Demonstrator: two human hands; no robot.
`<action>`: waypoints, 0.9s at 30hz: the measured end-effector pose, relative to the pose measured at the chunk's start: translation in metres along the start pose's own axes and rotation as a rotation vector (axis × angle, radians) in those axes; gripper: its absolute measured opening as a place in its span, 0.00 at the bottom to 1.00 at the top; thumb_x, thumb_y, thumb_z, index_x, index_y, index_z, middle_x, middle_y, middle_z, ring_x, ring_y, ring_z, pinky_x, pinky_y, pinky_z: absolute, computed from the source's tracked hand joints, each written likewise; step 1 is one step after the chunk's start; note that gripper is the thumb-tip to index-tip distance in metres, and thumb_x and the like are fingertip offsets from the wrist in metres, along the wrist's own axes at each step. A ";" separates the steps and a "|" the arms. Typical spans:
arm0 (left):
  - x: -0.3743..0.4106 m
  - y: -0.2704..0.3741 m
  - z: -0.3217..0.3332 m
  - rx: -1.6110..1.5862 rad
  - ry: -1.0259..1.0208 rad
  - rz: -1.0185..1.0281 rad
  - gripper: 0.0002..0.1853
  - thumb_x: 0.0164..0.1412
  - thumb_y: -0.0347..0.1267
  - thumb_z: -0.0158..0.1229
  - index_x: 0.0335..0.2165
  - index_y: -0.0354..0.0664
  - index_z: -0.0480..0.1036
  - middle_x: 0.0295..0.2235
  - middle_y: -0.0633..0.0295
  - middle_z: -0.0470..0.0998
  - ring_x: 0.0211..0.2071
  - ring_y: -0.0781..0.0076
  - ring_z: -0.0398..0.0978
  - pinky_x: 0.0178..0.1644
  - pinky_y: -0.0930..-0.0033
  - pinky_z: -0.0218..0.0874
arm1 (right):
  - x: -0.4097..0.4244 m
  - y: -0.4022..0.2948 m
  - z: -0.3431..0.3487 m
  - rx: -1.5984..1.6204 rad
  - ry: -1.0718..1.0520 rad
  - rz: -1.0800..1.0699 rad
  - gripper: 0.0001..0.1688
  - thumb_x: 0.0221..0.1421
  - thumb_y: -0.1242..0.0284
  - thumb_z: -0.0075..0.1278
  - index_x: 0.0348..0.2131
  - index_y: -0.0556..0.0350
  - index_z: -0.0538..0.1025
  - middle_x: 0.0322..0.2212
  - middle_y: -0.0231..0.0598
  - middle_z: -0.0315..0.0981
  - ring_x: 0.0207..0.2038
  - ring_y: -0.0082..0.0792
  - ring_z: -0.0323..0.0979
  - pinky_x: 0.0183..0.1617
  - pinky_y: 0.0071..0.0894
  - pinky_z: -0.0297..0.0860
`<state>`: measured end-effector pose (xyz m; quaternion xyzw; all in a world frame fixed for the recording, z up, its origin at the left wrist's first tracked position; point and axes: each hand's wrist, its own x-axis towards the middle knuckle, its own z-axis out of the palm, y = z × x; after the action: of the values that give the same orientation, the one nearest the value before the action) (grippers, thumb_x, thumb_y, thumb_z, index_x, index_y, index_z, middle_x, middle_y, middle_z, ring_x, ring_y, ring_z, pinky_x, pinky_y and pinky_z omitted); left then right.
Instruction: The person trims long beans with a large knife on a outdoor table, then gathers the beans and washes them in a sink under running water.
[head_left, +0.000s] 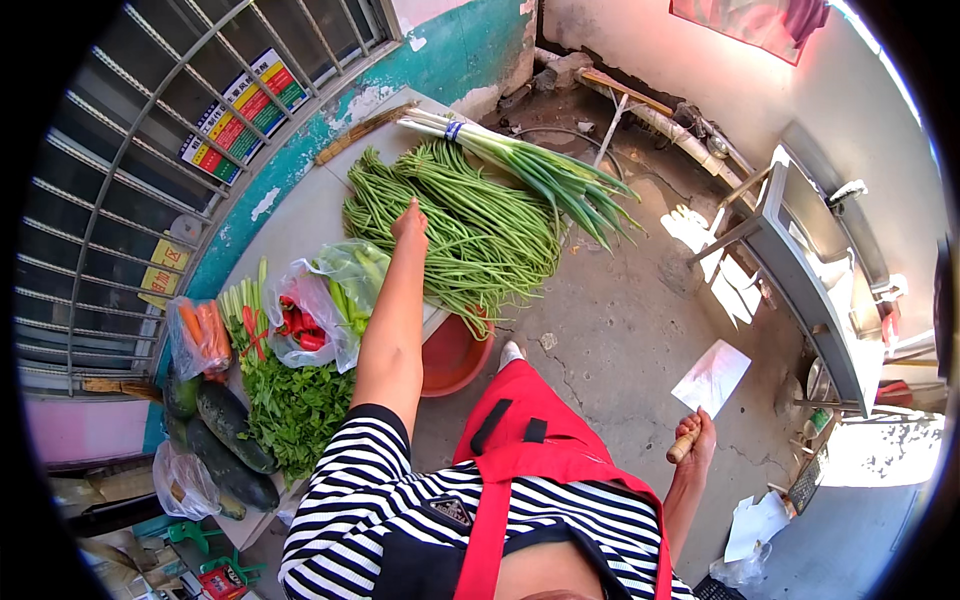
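My left hand (410, 223) reaches over a large heap of long green beans (480, 217) on a pale table (300, 202). It is at the heap's near left edge; its fingers are partly hidden, so what they hold cannot be told. My right hand (696, 439), out to the right above the floor, grips a cleaver (712, 377) by its wooden handle, blade pointing away. Beyond the beans lies a bundle of green onions (517, 154) tied with a blue band. Nearer me are a bag of red peppers (304, 326), long green peppers (346, 300) in plastic and leafy celery (296, 409).
Bagged carrots (201, 334) and dark green winter melons (232, 427) lie at the table's left, beside a barred window (135, 142). A red basin (454, 364) stands under the table edge. A metal sink (806, 277) stands right, pipes (675, 135) along the far wall.
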<state>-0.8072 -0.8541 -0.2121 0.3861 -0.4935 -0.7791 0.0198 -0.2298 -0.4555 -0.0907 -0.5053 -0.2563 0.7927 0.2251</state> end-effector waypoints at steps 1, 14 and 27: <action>-0.008 -0.006 0.030 0.126 0.105 -0.010 0.16 0.54 0.39 0.69 0.26 0.37 0.75 0.21 0.63 0.71 0.18 0.73 0.63 0.21 0.68 0.61 | 0.003 -0.006 0.025 -0.052 -0.010 -0.050 0.11 0.60 0.72 0.49 0.27 0.51 0.63 0.18 0.26 0.60 0.18 0.19 0.59 0.18 0.20 0.61; 0.162 -0.013 0.138 0.618 0.349 -0.224 0.43 0.42 0.56 0.71 0.47 0.32 0.71 0.43 0.49 0.75 0.36 0.55 0.76 0.36 0.49 0.71 | 0.088 -0.004 0.239 -0.414 -0.237 -0.048 0.10 0.62 0.71 0.48 0.28 0.52 0.65 0.16 0.28 0.60 0.17 0.21 0.61 0.18 0.22 0.63; -0.088 0.008 0.128 0.144 -0.670 0.208 0.28 0.52 0.25 0.66 0.51 0.36 0.65 0.45 0.60 0.76 0.41 0.74 0.76 0.50 0.70 0.66 | 0.120 -0.023 0.352 -1.056 -0.519 -0.423 0.03 0.60 0.77 0.48 0.33 0.58 0.74 0.18 0.35 0.69 0.17 0.24 0.67 0.21 0.26 0.66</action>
<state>-0.8278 -0.7255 -0.1268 0.0574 -0.5630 -0.8194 -0.0910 -0.5965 -0.4262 -0.0324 -0.2774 -0.7544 0.5943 0.0274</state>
